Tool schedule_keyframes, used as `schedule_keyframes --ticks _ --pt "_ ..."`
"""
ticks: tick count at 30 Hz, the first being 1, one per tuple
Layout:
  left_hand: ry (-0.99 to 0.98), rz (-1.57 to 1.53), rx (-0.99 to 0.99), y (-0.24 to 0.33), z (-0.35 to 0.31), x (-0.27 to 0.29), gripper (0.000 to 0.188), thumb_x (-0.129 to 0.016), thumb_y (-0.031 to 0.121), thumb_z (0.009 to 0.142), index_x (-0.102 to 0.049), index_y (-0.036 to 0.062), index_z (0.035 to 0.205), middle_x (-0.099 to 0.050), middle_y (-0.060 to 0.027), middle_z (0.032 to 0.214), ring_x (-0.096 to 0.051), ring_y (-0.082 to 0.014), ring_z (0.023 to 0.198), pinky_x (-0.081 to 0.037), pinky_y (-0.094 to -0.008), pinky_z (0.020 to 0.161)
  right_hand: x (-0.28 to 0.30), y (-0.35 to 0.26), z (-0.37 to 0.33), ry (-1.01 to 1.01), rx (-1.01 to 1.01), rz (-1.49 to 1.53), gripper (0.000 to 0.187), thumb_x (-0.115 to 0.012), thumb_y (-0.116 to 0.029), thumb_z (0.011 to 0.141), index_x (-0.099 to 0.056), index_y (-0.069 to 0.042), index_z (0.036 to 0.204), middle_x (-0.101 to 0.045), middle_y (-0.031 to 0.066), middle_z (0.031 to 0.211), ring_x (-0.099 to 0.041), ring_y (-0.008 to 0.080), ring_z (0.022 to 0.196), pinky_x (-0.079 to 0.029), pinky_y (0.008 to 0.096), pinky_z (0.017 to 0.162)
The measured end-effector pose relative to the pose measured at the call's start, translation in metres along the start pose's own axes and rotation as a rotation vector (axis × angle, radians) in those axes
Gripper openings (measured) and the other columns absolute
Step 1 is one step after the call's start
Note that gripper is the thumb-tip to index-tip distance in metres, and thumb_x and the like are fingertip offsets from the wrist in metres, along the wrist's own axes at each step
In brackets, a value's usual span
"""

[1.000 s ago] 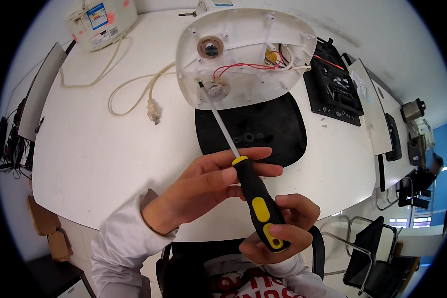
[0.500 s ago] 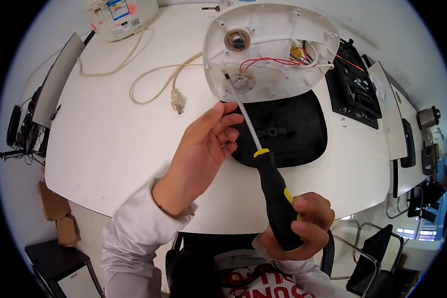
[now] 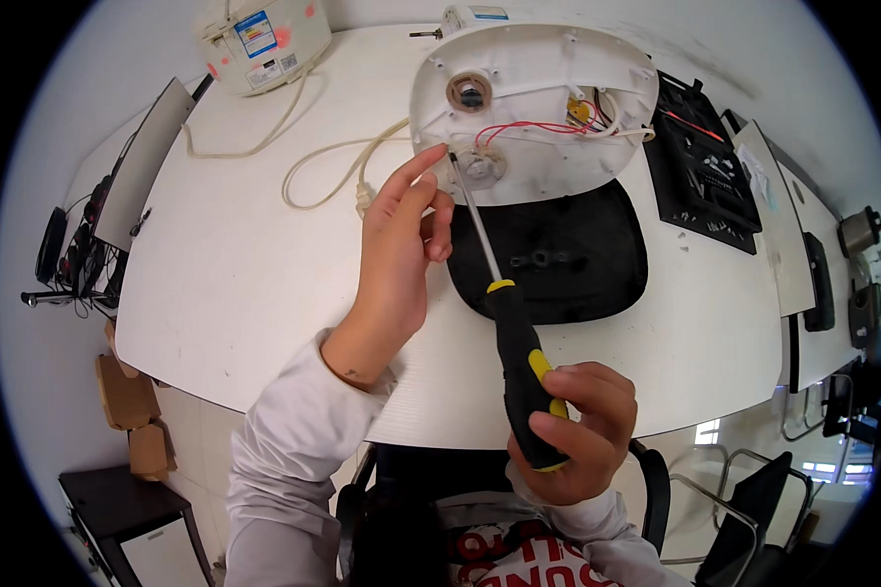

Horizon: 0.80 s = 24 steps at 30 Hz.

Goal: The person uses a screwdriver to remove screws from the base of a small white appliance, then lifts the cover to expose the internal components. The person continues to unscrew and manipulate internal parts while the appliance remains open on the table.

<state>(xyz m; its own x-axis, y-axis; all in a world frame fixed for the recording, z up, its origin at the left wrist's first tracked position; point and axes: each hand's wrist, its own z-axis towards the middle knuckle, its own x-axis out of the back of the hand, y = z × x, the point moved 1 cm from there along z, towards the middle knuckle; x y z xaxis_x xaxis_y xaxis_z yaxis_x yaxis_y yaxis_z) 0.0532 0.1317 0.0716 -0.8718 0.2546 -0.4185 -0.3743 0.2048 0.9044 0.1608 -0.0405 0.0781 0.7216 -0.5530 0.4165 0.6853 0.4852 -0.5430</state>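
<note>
My right hand (image 3: 592, 430) is closed around the black and yellow handle of a screwdriver (image 3: 479, 230). Its shaft slants up and away to the left, with the tip over the lower left of a white plastic housing (image 3: 548, 73). My left hand (image 3: 406, 220) has its index finger stretched out to the screwdriver's tip, the other fingers loosely bent. Whether a small part sits between fingertip and tip is too small to tell. The open housing shows red wires (image 3: 529, 125) and a round clear fitting (image 3: 480, 168). A black plastic plate (image 3: 558, 279) lies partly under the housing.
On the right lies a black tool case (image 3: 705, 166) with bits inside. A beige cord (image 3: 308, 181) runs left from the housing. A white appliance (image 3: 264, 49) with a cord stands at the far left of the white table (image 3: 235, 284). A chair (image 3: 754, 509) stands at lower right.
My left hand has moved farther up, and its index finger has stretched out to the screwdriver's tip. The screwdriver stays in my right hand, its handle slightly farther left and up.
</note>
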Motion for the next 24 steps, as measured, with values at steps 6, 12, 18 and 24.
schedule_keyframes --ticks 6,12,18,24 --pt "0.001 0.192 -0.137 -0.012 0.006 -0.001 0.040 -0.046 0.024 0.092 -0.050 0.0108 0.130 -0.051 0.0019 0.086 -0.042 -0.0051 0.061 -0.033 -0.0189 0.055 -0.010 0.006 -0.005 0.048 -0.028 0.200 0.040 -0.072 0.003 0.070 -0.059 -0.012 0.105 -0.054 0.0123 0.116 -0.054 0.0388 0.110 -0.051 0.0402 0.088" --pt "0.022 0.399 -0.322 -0.021 0.010 0.005 0.040 -0.046 0.013 0.089 -0.051 0.0129 0.129 -0.050 -0.0013 0.111 -0.047 -0.0056 0.069 -0.039 -0.0174 0.054 -0.014 0.011 -0.001 0.008 -0.015 0.319 0.038 -0.068 0.005 0.073 -0.055 -0.009 0.106 -0.052 0.0156 0.121 -0.048 0.0470 0.115 -0.046 0.0481 0.096" --pt "-0.002 0.643 -0.550 -0.023 0.012 0.010 0.043 -0.047 0.004 0.085 -0.050 0.0112 0.127 -0.048 -0.0041 0.119 -0.049 -0.0063 0.074 -0.045 -0.0182 0.054 -0.017 0.012 -0.002 -0.031 0.083 0.284 0.032 -0.064 0.005 0.077 -0.054 -0.006 0.105 -0.054 0.0157 0.121 -0.050 0.0482 0.111 -0.045 0.0523 0.095" --pt "0.000 0.659 -0.537 -0.022 0.011 0.008 0.044 -0.046 0.002 0.084 -0.050 0.0105 0.126 -0.049 -0.0036 0.120 -0.051 -0.0066 0.081 -0.047 -0.0192 0.057 -0.021 0.011 -0.005 -0.013 0.093 0.280 0.029 -0.065 0.003 0.077 -0.056 -0.005 0.103 -0.055 0.0153 0.120 -0.050 0.0473 0.112 -0.046 0.0509 0.095"
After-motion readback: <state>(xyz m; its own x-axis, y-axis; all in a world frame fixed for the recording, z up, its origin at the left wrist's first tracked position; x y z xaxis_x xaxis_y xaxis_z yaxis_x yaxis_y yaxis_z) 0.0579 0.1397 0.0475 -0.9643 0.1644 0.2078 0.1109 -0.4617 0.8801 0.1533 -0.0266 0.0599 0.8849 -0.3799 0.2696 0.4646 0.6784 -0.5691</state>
